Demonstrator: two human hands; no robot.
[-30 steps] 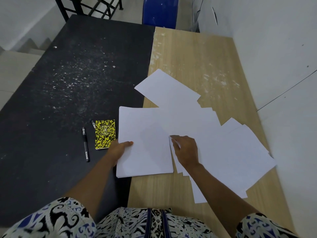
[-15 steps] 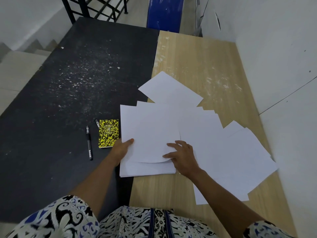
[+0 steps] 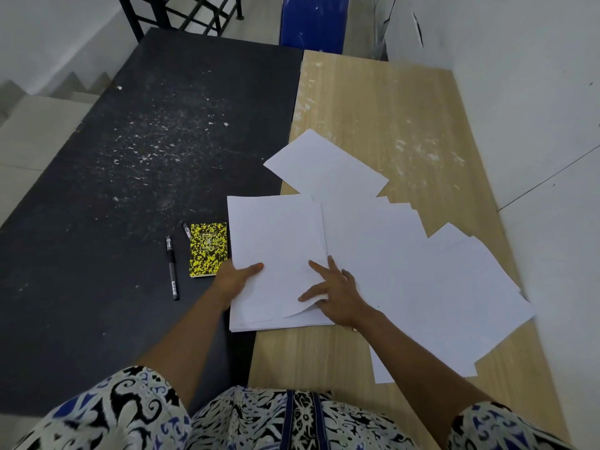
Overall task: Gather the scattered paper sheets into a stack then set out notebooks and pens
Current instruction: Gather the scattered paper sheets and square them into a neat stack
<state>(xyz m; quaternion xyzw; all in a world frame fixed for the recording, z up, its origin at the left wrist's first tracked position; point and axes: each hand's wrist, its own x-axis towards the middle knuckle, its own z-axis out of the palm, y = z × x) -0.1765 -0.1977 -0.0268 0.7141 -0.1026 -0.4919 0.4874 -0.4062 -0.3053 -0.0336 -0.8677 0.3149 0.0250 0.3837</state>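
From my remote seat I see the left hand [image 3: 234, 280] gripping the left edge of the paper stack [image 3: 276, 254], thumb on top and the other fingers hidden under the sheets. The stack straddles the seam between the black table [image 3: 130, 157] and the wooden table [image 3: 406, 125]. The right hand [image 3: 334, 295] lies on the stack's right side, fingers spread and fairly straight, pressing down the top sheet, whose near corner curls up beside the thumb. To the right, the loose sheets [image 3: 438, 280] fan out overlapping across the wood, and a single sheet [image 3: 324, 167] lies angled beyond the stack. On the black table, just left of the stack, is a yellow-and-black speckled notebook [image 3: 208, 249], with a black pen [image 3: 172, 267] near its left side and a second pen [image 3: 186, 229] poking out at its far left corner.
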